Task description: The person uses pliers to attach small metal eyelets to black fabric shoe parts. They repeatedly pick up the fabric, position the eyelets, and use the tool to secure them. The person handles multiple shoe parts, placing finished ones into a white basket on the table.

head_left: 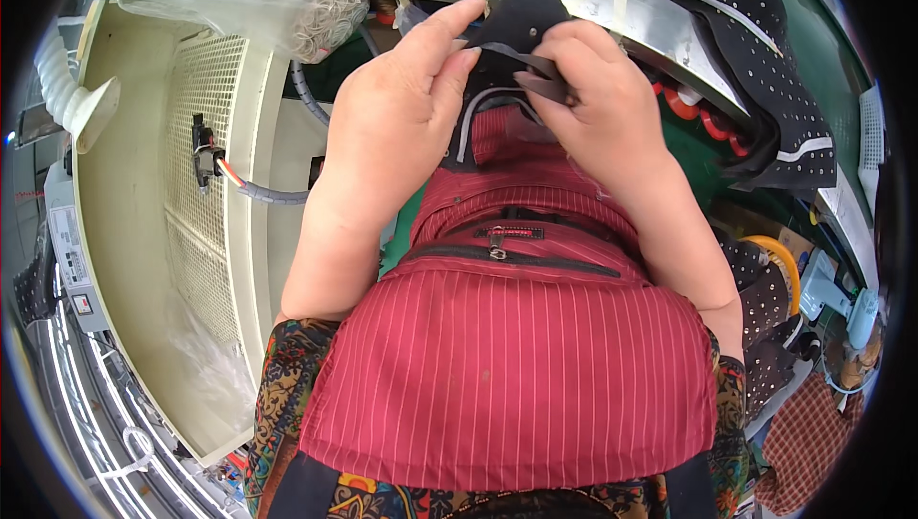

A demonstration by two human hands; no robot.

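A black fabric piece (528, 10) with small metal studs is held up in front of me, above the red pinstriped apron (507, 366). Thumb and forefinger of my left hand (402, 98) close on its left edge. My right hand (612, 89) is closed around a small dark pointed tool (547, 81), which looks like thread snips; its tips are against the fabric. Below them, more black fabric with a grey strip (466, 127) hangs down to my lap. The fingers of the right hand partly hide the tool.
A cream tray (153, 223) with a mesh panel stands at left, a plastic bag with tangled thread (330, 24) at its far end. More studded black fabric pieces (755, 60) lie across the metal edge (660, 36) at right. A blue clamp-like thing (841, 299) is lower right.
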